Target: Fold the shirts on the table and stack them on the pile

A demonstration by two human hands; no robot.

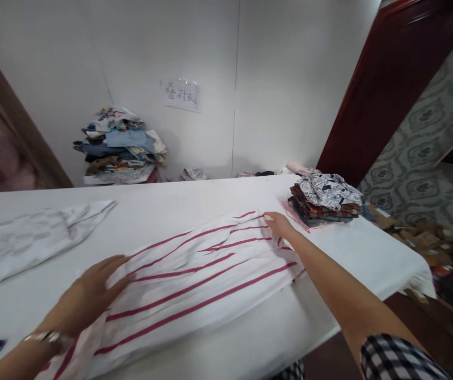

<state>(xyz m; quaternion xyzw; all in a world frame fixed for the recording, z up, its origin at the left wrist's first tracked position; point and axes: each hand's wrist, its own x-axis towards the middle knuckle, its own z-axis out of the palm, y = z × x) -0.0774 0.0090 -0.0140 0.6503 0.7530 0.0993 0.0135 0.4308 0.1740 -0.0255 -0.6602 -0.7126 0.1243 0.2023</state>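
Head view is showing a white shirt with red stripes [195, 274] lying flat on the white bench [210, 198], its long axis running from about 7 o'clock near the person up to about 1 o'clock. The left hand [87, 298] is resting at the 8 o'clock end, palm down and fingers spread wide, pressing on the cloth and gripping nothing. The right hand [280, 226] is reaching out to the 2 o'clock end and touching the far corner of the shirt. Its fingers are lying along the hem, though from this angle I cannot tell whether they are pinching the cloth or only resting on it. The left hand is sitting much nearer the body, and the right arm is stretching almost straight.

Open bench is lying beyond the shirt toward 12 o'clock, all the way to the wall. At 10 o'clock a loose white garment [28, 240] is lying well apart from the shirt. At 2 o'clock a stack of folded clothes [325, 203] is sitting just beyond the right hand, near the bench's right edge. The near edge of the bench is running close under the shirt's lower side, from 6 to 4 o'clock. A heap of clothes [119, 148] is piling against the wall at 11 o'clock, below a paper sign [182, 95].
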